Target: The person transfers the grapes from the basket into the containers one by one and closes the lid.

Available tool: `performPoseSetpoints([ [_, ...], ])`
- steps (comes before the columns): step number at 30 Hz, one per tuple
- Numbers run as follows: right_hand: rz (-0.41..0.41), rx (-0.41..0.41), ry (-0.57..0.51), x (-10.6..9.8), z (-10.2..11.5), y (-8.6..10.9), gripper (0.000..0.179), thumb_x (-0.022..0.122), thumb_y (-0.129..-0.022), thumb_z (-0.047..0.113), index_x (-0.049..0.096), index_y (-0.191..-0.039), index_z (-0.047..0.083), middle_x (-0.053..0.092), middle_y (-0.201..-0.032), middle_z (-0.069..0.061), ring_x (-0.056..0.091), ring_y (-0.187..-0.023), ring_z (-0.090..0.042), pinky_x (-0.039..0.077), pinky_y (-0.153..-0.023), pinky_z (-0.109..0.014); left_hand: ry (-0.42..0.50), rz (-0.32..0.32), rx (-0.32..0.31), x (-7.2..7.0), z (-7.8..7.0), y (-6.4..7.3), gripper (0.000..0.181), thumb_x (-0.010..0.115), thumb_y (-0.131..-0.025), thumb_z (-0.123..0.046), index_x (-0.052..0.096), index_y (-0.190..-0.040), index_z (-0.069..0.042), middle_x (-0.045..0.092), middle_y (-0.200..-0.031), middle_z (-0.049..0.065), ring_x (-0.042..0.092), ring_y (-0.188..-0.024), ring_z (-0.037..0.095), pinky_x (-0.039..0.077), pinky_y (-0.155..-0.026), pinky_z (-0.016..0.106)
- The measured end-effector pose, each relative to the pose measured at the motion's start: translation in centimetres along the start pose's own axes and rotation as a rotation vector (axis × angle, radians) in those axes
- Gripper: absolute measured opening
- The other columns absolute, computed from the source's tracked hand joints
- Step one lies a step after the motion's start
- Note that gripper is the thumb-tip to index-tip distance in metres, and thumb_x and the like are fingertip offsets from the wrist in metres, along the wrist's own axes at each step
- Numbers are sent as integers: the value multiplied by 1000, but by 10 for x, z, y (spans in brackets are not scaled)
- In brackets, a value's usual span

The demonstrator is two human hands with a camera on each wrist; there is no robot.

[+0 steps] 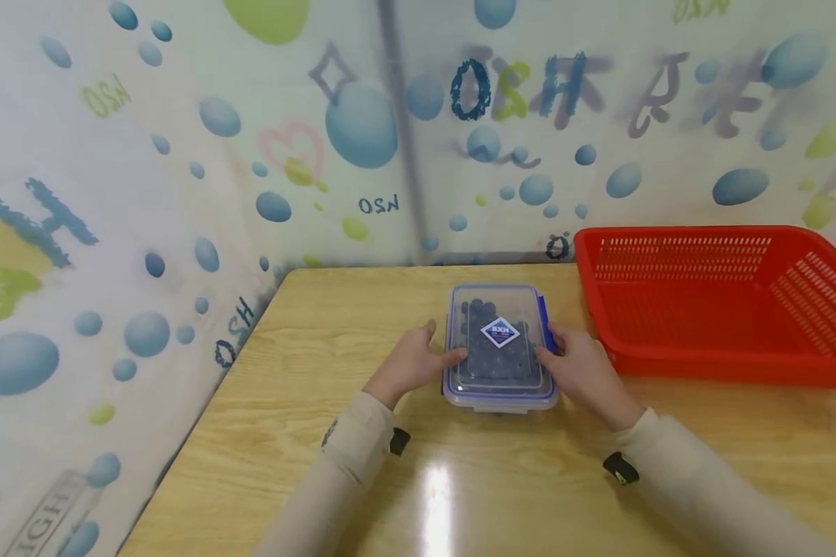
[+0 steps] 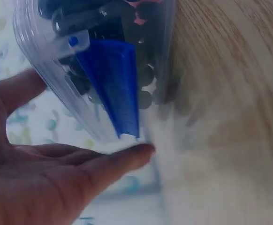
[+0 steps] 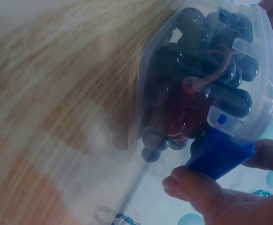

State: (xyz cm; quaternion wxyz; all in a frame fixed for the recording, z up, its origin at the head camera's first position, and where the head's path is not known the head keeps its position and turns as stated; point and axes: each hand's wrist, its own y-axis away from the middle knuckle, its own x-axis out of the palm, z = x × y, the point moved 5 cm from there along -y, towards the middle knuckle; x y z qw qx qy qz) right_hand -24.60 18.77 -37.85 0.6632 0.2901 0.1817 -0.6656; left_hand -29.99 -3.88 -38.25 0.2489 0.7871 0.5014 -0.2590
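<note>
A clear plastic food container [image 1: 498, 391] with a blue-edged lid sits on the wooden table, filled with dark round grapes [image 3: 191, 37]. Its lid bears a diamond-shaped BXH label [image 1: 500, 333]. My left hand [image 1: 412, 365] is at the left side, thumb on the lid edge. Its other fingers [image 2: 113, 164] reach out straight, beside a blue side latch [image 2: 110, 79] that stands away from the wall. On the opposite side, my right hand [image 1: 585, 371] has its thumb over the lid edge and its fingers at the right blue latch [image 3: 221, 154], which angles outward between them.
A red plastic basket [image 1: 710, 363] with slotted walls stands right of the container, close to my right hand. Behind the wooden table [image 1: 334, 325] and along its left side hangs a white covering [image 1: 418, 216] printed with blue ovals and letters.
</note>
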Motion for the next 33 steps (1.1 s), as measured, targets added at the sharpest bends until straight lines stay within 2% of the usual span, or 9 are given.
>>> performPoseSetpoints([
  [4, 24, -2, 7, 0, -2, 3, 63, 53, -101, 17, 24, -149, -11, 30, -150, -32, 32, -137, -44, 35, -104, -53, 277, 83, -95, 8, 15, -5, 91, 72, -91, -34, 21, -148, 16, 48, -139, 30, 52, -124, 37, 43, -101, 47],
  [7, 37, -4, 9, 0, -2, 4, 63, 52, -102, 18, 23, -149, -12, 30, -150, -32, 31, -137, -44, 36, -103, -53, 393, 91, -131, 11, 19, -7, 87, 74, -91, -29, 24, -147, 16, 54, -132, 26, 58, -115, 32, 45, -100, 45],
  [13, 35, -34, 9, 0, 1, 4, 62, 52, -102, 17, 24, -149, -12, 30, -150, -32, 31, -136, -44, 35, -103, -53, 422, 30, -84, 10, 12, -9, 59, 74, -91, -20, 50, -135, 10, 65, -112, 16, 64, -99, 27, 52, -90, 41],
  [18, 49, -37, 6, 2, 4, 2, 61, 52, -102, 17, 23, -148, -12, 30, -150, -32, 30, -137, -43, 35, -103, -53, 424, -47, -37, 11, 4, -1, 45, 67, -94, -10, 53, -132, 11, 67, -108, 18, 67, -92, 24, 56, -79, 36],
  [25, 47, -72, 31, 2, 8, 0, 60, 52, -102, 15, 24, -147, -14, 30, -149, -33, 30, -137, -44, 34, -104, -54, 258, -107, -9, 8, -7, 4, 43, 60, -96, -9, 52, -134, 11, 68, -111, 19, 66, -95, 23, 55, -83, 37],
  [27, 59, -75, 53, 1, 9, -1, 62, 52, -102, 16, 23, -148, -14, 28, -149, -33, 29, -137, -44, 34, -104, -54, 185, -103, 3, 7, -8, 4, 49, 59, -98, -12, 47, -139, 11, 63, -122, 22, 62, -108, 27, 51, -92, 40],
  [28, 76, -78, 60, 1, 9, -2, 64, 52, -102, 18, 21, -148, -14, 27, -150, -33, 29, -137, -45, 34, -104, -55, 146, -102, 21, 6, -8, 4, 54, 59, -99, -14, 41, -143, 11, 56, -132, 25, 56, -118, 30, 46, -99, 42],
  [30, 106, -77, 74, -4, 12, -2, 71, 52, -102, 25, 16, -150, -12, 26, -151, -34, 28, -137, -47, 35, -103, -56, 52, -114, 53, 3, -9, 4, 67, 56, -101, -25, 25, -151, 7, 32, -152, 27, 33, -139, 35, 32, -109, 48],
  [33, 121, -99, 95, -20, 19, 3, 79, 52, -102, 36, 10, -154, -6, 23, -153, -32, 29, -136, -49, 37, -101, -58, -158, -202, 125, -12, -10, 3, 82, 51, -102, -43, 4, -157, -4, -14, -160, 20, -12, -145, 37, 8, -113, 58],
])
